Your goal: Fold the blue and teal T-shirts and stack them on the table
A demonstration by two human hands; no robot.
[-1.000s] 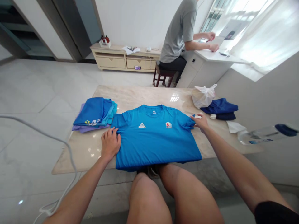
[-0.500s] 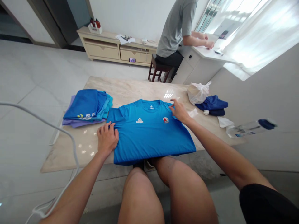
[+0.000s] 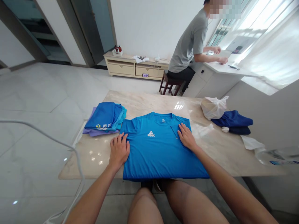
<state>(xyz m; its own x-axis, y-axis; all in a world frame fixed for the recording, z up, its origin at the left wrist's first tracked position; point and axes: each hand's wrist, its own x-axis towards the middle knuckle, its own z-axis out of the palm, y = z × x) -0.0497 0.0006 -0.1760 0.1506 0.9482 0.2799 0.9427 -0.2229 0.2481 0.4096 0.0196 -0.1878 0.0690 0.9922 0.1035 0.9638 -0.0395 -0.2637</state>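
A bright blue T-shirt (image 3: pixel 154 149) with a white logo lies face up on the marble table (image 3: pixel 144 99), its hem hanging over the near edge. Its right sleeve is folded in over the chest. My left hand (image 3: pixel 119 150) rests flat on the shirt's left side, fingers spread. My right hand (image 3: pixel 185 137) lies flat on the folded-in right sleeve, fingers stretched out. Neither hand holds anything.
A stack of folded blue and purple clothes (image 3: pixel 105 118) lies left of the shirt. A white plastic bag (image 3: pixel 213 107), dark blue clothes (image 3: pixel 234 121) and a clear bottle (image 3: pixel 275 155) sit at the right. A person in a grey shirt (image 3: pixel 189 46) sits at a white desk behind. A white cable (image 3: pixel 46 140) hangs at left.
My right hand has brought the shirt's right sleeve inward across the chest and now presses it flat. My left hand has stayed on the left side.
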